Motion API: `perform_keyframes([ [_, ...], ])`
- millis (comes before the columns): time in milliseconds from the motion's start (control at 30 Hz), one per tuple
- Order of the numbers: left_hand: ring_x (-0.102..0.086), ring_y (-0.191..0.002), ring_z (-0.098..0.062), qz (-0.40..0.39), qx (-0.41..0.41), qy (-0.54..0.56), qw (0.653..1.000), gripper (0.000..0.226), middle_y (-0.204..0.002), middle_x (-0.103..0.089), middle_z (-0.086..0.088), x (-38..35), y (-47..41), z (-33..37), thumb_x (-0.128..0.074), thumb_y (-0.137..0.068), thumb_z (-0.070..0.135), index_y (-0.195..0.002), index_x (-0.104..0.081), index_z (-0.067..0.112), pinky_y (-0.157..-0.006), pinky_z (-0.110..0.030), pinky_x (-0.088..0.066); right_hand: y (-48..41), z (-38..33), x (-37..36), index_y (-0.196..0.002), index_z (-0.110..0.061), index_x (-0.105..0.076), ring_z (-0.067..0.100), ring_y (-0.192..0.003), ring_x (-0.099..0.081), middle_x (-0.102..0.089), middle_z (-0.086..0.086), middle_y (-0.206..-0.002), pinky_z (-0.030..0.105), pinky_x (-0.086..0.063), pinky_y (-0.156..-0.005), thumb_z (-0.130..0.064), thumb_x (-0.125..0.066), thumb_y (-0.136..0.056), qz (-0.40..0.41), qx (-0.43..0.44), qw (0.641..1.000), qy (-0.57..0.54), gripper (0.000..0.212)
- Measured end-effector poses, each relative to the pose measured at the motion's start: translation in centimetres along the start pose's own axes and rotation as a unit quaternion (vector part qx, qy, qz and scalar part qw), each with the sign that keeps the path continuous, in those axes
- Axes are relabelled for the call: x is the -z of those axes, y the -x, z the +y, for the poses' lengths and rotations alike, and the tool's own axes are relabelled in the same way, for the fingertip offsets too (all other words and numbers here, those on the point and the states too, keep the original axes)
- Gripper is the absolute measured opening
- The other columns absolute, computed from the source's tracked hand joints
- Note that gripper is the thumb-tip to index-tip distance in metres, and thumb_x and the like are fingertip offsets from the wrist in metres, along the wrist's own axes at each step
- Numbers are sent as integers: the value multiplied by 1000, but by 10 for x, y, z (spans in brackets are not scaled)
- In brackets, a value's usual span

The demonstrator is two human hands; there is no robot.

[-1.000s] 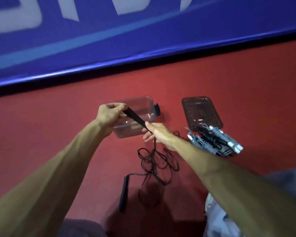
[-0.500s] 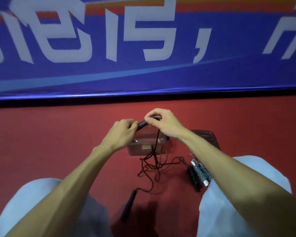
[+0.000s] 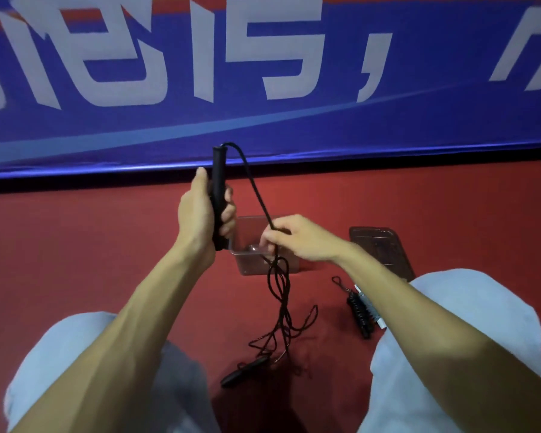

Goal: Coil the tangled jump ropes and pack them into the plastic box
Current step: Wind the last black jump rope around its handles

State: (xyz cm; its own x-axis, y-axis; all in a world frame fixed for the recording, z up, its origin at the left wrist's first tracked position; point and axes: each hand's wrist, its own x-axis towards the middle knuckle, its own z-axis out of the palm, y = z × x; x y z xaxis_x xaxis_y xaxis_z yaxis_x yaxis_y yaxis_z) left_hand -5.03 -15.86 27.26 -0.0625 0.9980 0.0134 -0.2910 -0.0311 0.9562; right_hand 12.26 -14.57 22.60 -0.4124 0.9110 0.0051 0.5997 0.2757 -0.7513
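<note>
In head view: your L hand [image 3: 200, 214] now grips black handle [image 3: 218, 170] upright; 0.5 s ago it lay level betw. both hands. R hand [image 3: 300, 239] has slid down cord [image 3: 253, 185] and pinches it over plastic box [image 3: 247, 264]. Likely first wrap starting. Tangle hangs to floor by 2nd handle [image 3: 241, 371]. Box part-hidden behind R hand; spare ropes [image 3: 361, 310] cut off by forearm, count unclear.

Plastic box [image 3: 250, 262] on floor [image 3: 107, 245], lid [image 3: 384, 248] right of it; bundled ropes [image 3: 360, 310] before lid; tangled rope [image 3: 281, 307] before box
</note>
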Motion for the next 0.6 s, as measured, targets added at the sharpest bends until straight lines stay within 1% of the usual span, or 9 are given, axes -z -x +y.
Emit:
perform_keyframes([
  [33,-24,-33,-13,1,3,28,1000,55,-43,-33,0,1,1,1,-26,-103,48,-63,-44,14,-37,-20,-20,1,3,-2,-88,-12,-69,19,-73,-61,-70,-1,-78,45,-51,-76,-25,-53,-99,-9,-2,1000,17,23],
  [133,-24,-35,-13,14,10,110,994,48,-46,-33,-1,8,0,3,-23,-101,38,-65,-44,14,-38,-20,-21,5,7,-3,-89,-15,-67,16,-79,-62,-70,4,-89,38,-51,-81,-21,-57,-97,-13,2,999,34,14],
  [200,-25,-37,-15,13,-14,119,993,44,-47,-35,-3,8,0,4,-21,-97,31,-65,-45,11,-39,-21,-21,7,9,-3,-87,-19,-66,20,-80,-67,-72,2,-90,39,-57,-81,-17,-59,-96,-8,-11,1000,-14,12],
  [267,-26,-38,-17,2,-53,95,994,38,-49,-35,-5,5,1,1,-24,-92,28,-67,-46,10,-40,-22,-23,7,10,-2,-82,-24,-65,25,-79,-71,-72,2,-90,40,-59,-77,-18,-60,-95,5,-25,999,-21,15],
  [367,-29,-42,-16,-32,-113,-3,993,11,-55,-40,-2,-2,3,-9,-41,-76,18,-79,-50,13,-42,-24,-24,7,4,4,-78,-21,-63,21,-68,-69,-70,8,-82,37,-61,-66,-9,-59,-94,79,-28,994,-74,20],
  [400,-30,-41,-14,-33,-114,-56,991,11,-57,-41,0,-4,3,-12,-45,-75,13,-84,-51,14,-42,-24,-24,6,1,6,-78,-19,-63,20,-64,-67,-68,7,-77,35,-61,-62,-6,-59,-94,120,-28,986,-117,20],
  [500,-34,-37,-8,-16,-82,-217,973,20,-56,-44,5,-7,2,-23,-66,-81,10,-95,-56,20,-42,-21,-28,7,-11,16,-80,-13,-63,18,-54,-61,-63,7,-72,29,-59,-54,-2,-59,-93,233,-14,937,-258,17],
  [533,-34,-36,-7,-26,-73,-254,964,16,-52,-45,8,-8,2,-26,-69,-84,12,-94,-60,20,-41,-21,-28,8,-15,19,-81,-10,-64,17,-53,-60,-63,8,-73,28,-58,-53,-3,-60,-93,266,-7,919,-290,15],
  [600,-34,-36,-8,-67,-49,-293,953,9,-46,-44,10,-11,4,-33,-65,-90,14,-84,-66,20,-41,-22,-29,11,-22,26,-86,-3,-63,16,-52,-60,-61,9,-77,28,-57,-53,-5,-60,-94,313,8,887,-341,9],
])
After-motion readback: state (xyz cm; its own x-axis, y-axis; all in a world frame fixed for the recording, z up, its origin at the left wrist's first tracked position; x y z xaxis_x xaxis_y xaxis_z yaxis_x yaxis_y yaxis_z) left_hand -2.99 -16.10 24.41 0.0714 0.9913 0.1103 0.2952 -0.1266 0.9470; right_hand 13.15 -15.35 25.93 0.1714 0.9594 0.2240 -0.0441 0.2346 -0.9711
